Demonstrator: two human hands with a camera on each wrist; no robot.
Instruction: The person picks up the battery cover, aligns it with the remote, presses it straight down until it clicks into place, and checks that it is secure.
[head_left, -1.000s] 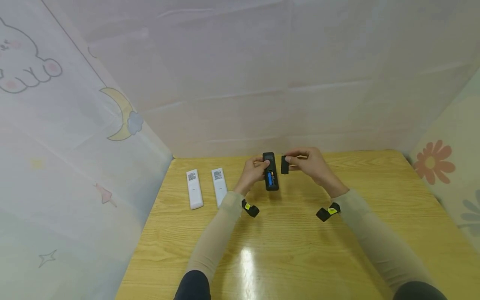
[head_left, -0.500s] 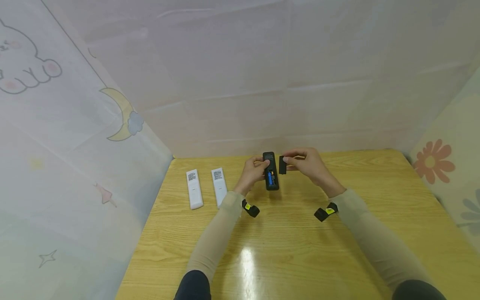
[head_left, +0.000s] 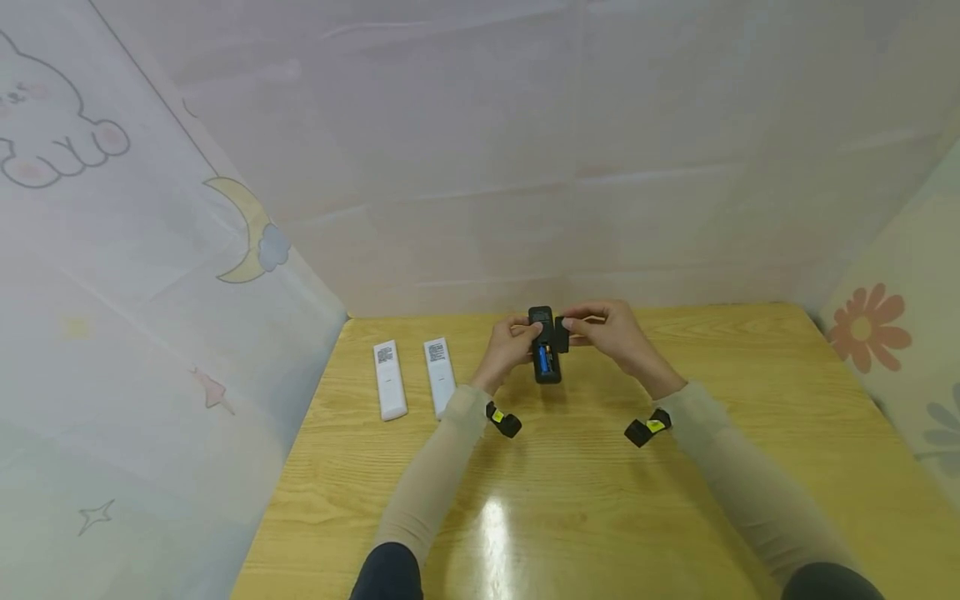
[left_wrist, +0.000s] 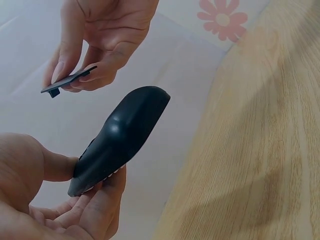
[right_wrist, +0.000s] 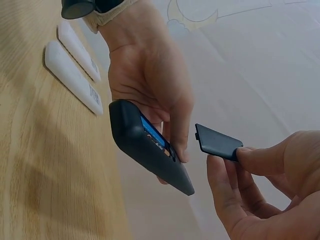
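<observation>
My left hand [head_left: 510, 350] grips a black remote control [left_wrist: 122, 132] by its far end, thumb on the back and fingers beneath. The remote is held above the table with its back up. Its battery bay is uncovered, and blue batteries [head_left: 545, 358] show inside. Between thumb and fingers, my right hand [head_left: 611, 333] pinches a thin black battery cover [right_wrist: 219, 142]. In the head view the cover overlaps the remote's right edge; both wrist views show a gap between the two.
Two white remote controls [head_left: 390, 379] [head_left: 439, 375] lie side by side on the wooden table [head_left: 585, 500], left of my hands. A pale cloth wall [head_left: 480, 167] rises behind the table's far edge, with printed cloth on both sides.
My right hand has moved left with the battery cover, bringing it from beside the black remote to its edge. The left hand and the remote have hardly moved.
</observation>
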